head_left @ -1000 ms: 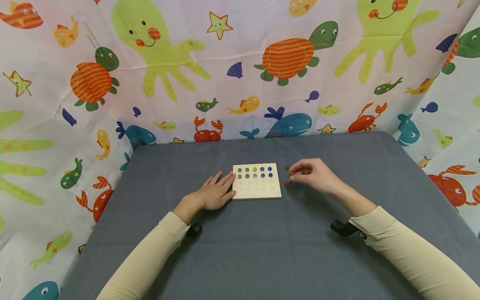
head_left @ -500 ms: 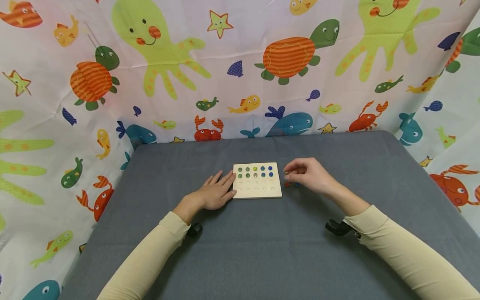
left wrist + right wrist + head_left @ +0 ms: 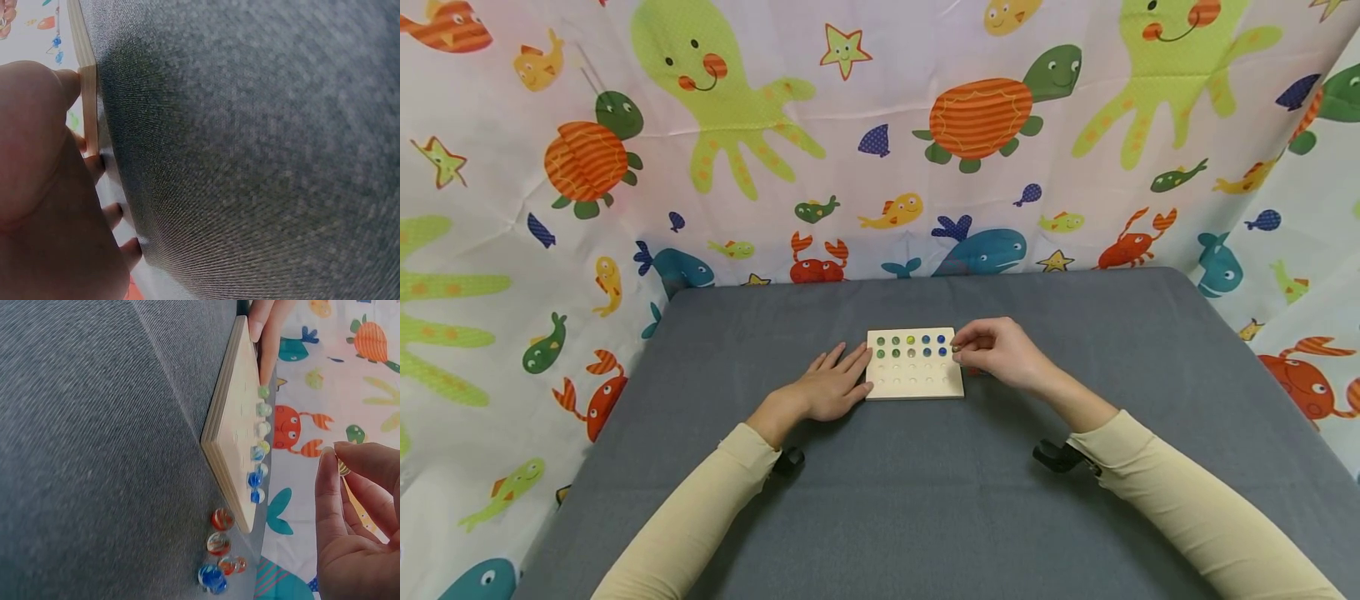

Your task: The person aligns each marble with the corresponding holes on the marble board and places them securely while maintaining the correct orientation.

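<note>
A pale wooden board (image 3: 917, 392) with rows of round hollows lies on the table. Green, yellow, clear and blue marbles (image 3: 255, 479) sit in its two far rows; the two near rows hold none. My left hand (image 3: 826, 388) lies flat with spread fingers, thumb and fingertips touching the board's left edge. Between thumb and forefinger, my right hand (image 3: 1006, 354) pinches a small striped marble (image 3: 343, 467), raised at the board's right edge. Beside that edge, several loose red and blue marbles (image 3: 219, 544) rest on the cloth, mostly hidden by the right hand in the head view.
Grey cloth (image 3: 880, 500) covers the table. Behind it and at both sides hangs a white curtain (image 3: 850, 108) printed with sea animals. A dark wrist-worn camera (image 3: 1060, 456) hangs beneath the right sleeve.
My right hand has moved left from the loose marbles to the board's right edge, carrying the pinched marble. The left hand stays in place at the board.
</note>
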Demonstrator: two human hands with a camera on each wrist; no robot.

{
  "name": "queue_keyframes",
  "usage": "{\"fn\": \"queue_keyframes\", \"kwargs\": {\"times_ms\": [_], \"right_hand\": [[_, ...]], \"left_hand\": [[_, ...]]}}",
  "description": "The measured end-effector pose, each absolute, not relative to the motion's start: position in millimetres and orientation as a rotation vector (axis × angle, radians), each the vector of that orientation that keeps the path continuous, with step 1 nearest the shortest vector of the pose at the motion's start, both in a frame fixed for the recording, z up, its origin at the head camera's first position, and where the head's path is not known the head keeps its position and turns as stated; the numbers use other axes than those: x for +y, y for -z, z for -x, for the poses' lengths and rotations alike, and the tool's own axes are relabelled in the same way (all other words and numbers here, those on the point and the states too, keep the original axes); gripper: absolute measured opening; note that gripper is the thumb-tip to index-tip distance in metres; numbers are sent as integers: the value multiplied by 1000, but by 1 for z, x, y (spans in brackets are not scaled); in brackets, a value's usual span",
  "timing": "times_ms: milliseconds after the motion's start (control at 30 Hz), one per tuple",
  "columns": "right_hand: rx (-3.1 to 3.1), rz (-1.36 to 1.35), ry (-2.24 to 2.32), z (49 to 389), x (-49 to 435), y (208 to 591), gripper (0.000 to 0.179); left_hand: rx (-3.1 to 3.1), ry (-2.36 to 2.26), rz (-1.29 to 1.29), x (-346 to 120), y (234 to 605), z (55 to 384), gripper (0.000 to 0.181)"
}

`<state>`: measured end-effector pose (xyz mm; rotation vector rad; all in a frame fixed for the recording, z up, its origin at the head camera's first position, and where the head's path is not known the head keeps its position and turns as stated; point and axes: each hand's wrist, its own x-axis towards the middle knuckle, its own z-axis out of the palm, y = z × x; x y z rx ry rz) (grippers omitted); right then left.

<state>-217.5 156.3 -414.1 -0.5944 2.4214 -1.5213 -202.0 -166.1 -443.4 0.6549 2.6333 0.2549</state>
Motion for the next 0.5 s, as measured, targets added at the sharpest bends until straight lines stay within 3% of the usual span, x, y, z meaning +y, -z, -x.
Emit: {"fn": "queue_keyframes", "kwargs": {"times_ms": [500], "right_hand": [[2460,679,1493,220,133,411,22]], "left_hand": [[2650,-241,-660,-165,446,205,68]]}}
